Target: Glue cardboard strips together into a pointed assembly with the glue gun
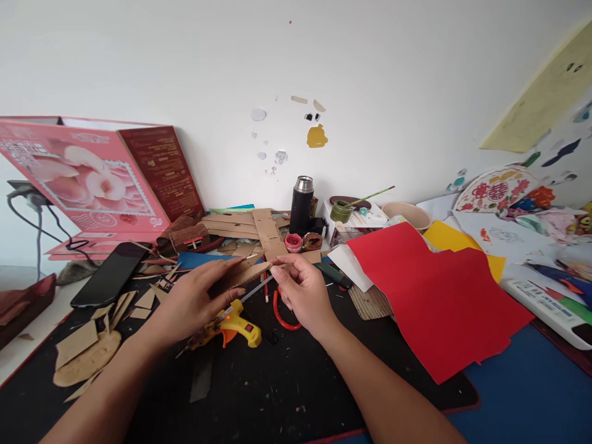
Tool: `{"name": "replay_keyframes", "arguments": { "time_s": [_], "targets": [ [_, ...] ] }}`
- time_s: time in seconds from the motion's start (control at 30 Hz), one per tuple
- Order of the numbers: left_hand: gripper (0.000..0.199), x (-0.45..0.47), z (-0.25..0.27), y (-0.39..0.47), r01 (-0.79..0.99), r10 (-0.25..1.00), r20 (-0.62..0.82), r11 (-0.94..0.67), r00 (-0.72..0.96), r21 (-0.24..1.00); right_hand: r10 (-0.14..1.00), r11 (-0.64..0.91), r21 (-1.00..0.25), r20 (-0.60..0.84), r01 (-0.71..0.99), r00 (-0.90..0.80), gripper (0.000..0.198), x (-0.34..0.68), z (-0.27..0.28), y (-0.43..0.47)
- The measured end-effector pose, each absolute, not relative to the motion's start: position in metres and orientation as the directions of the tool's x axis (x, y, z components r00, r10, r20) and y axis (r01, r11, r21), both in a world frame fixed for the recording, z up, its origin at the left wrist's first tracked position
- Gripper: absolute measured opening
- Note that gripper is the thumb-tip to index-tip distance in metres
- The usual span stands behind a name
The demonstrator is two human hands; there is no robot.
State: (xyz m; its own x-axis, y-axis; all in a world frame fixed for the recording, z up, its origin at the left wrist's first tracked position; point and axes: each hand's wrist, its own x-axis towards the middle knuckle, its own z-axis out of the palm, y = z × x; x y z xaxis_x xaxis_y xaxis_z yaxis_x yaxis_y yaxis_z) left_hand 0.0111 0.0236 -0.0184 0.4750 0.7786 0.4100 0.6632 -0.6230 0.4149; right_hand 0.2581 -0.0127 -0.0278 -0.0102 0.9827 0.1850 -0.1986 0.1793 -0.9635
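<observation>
Between my two hands is a narrow piece of brown cardboard (247,275). My left hand (198,297) grips its left part, thumb below and fingers above. At its right tip, my right hand (301,290) pinches the end between thumb and forefinger. A yellow hot glue gun (240,325) lies on the black mat just below my left hand, with a glue stick (257,288) sticking out of its back. Beside my right hand, a curved red handle or tube (279,313) rests partly hidden on the mat.
Cardboard scraps (83,345) and a black phone (111,274) lie at the left. Behind the hands stand a black thermos (302,206) and a small jar of red paint (293,242). Red sheets (435,296) spread over the right side. A pink box (102,179) stands at the back left.
</observation>
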Motion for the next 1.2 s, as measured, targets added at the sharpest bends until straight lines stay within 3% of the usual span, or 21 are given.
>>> {"name": "replay_keyframes", "arguments": {
  "time_s": [0.53,0.77,0.97,1.07,1.2],
  "targets": [
    [0.067,0.012,-0.019,0.021,0.67,0.782,0.4,-0.619,0.478,0.409,0.993,0.119,-0.957,0.112,-0.266,0.04,0.04,0.258,-0.014,-0.013],
    [0.067,0.011,-0.016,0.023,0.707,0.767,0.487,-0.611,0.417,0.357,0.993,0.118,-0.939,0.107,-0.323,0.05,0.043,0.259,-0.014,-0.013],
    [0.053,0.009,-0.011,0.024,0.735,0.633,0.641,-0.66,0.434,0.155,0.997,0.046,-0.955,0.063,-0.294,-0.049,0.049,0.254,-0.016,-0.015],
    [0.053,0.007,-0.011,0.023,0.762,0.585,0.666,-0.646,0.464,0.036,0.996,0.02,-0.958,0.042,-0.285,-0.074,0.05,0.252,-0.015,-0.016],
    [0.053,0.006,-0.011,0.022,0.8,0.576,0.676,-0.599,0.459,-0.032,0.996,0.019,-0.947,0.045,-0.321,-0.077,0.053,0.252,-0.016,-0.016]
  ]
}}
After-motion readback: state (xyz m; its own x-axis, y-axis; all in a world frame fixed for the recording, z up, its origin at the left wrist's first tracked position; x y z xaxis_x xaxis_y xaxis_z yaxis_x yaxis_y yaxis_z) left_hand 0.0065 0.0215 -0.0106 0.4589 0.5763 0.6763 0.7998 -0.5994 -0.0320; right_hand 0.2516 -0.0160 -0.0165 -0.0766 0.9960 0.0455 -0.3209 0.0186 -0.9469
